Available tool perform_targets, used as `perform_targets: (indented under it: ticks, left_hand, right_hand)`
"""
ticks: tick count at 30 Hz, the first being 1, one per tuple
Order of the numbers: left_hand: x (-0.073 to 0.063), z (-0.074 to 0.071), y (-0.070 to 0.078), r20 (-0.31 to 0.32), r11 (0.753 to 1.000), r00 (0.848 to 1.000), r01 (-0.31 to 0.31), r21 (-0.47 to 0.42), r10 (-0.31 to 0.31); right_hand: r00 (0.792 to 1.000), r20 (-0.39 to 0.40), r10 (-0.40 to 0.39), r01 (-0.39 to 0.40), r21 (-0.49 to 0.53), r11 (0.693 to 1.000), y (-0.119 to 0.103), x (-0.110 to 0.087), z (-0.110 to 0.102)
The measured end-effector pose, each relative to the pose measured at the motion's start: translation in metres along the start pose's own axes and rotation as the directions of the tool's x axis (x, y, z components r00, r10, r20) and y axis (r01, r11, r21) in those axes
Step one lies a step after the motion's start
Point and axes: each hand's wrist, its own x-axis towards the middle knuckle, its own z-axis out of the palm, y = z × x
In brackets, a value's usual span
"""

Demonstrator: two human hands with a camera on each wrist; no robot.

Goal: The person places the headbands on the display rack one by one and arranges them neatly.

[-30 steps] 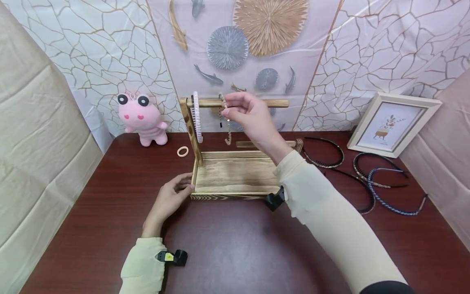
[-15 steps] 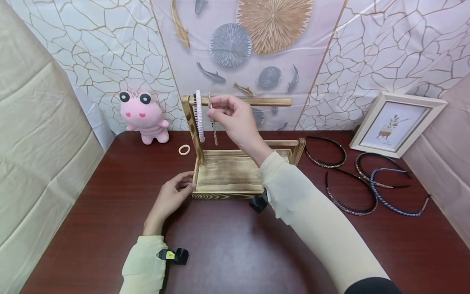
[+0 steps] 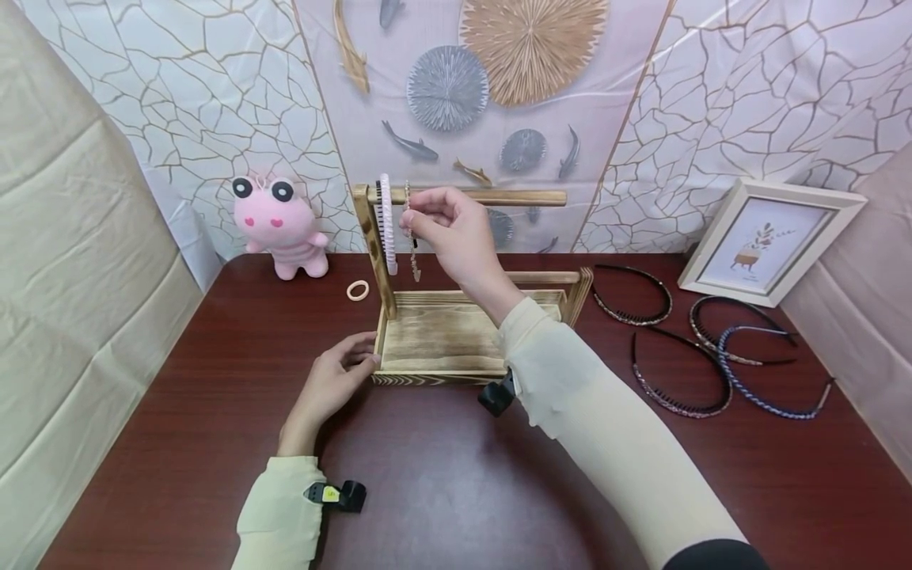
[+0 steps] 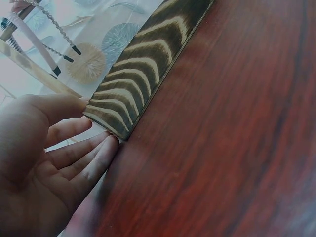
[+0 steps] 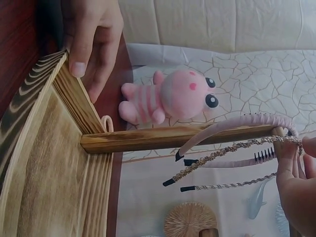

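Observation:
Between thumb and fingers, my right hand [image 3: 459, 237] pinches a beaded headband [image 5: 217, 154] at its top, right at the upper bar [image 3: 530, 198] of a wooden stand [image 3: 445, 340]. The headband's two ends hang down, tipped in black. Beside it, close to the post, a pale pink wrapped headband [image 3: 389, 237] with inner teeth hangs over the same bar. My left hand [image 3: 333, 384] holds the left end wall of the stand's tray at its front corner, thumb over the rim [image 5: 79, 81] and fingers against the outer side.
Several headbands lie at the right, among them a blue one [image 3: 755, 401] and a dark beaded one [image 3: 673, 406]. A picture frame [image 3: 773, 241] stands behind them. A pink plush toy [image 3: 278, 229] and a small ring [image 3: 358, 290] are left of the stand.
My right hand has moved left along the upper bar with the beaded headband, bringing it near the pink one; over the last half second it barely shifts. My left hand stays at the tray.

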Motion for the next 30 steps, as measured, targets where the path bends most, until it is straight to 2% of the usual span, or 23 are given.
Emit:
perform_targets:
  ticks: [7,10,13,18,20,30]
  left_hand:
    - [-0.009,-0.004,0.032,0.011,1.000,1.000,0.007,0.015,-0.007]
    - [-0.011,-0.006,0.038,0.012,1.000,1.000,0.007,0.017,-0.007]
    - [-0.008,-0.004,0.030,0.008,1.000,1.000,0.001,0.008,-0.001]
    - [0.000,0.000,0.002,0.002,1.000,1.000,-0.016,0.001,0.016]
    - [0.002,0.000,-0.005,0.002,1.000,1.000,-0.019,0.000,0.019]
    - [0.002,-0.001,-0.007,0.003,1.000,1.000,-0.012,-0.010,0.012]
  right_hand:
    - [1.000,0.019,0.004,-0.004,0.002,1.000,0.001,-0.003,-0.002]
    - [0.999,0.032,-0.013,0.013,0.000,1.000,0.001,-0.004,-0.003]
    - [0.998,0.047,-0.031,0.031,0.006,1.000,0.002,-0.004,-0.004]
    - [0.998,0.063,-0.027,0.026,0.012,1.000,0.002,-0.004,-0.006]
    - [0.998,0.063,-0.024,0.024,0.004,1.000,0.001,-0.004,-0.006]
    - [0.997,0.047,-0.069,0.074,-0.108,0.991,-0.003,-0.015,-0.018]
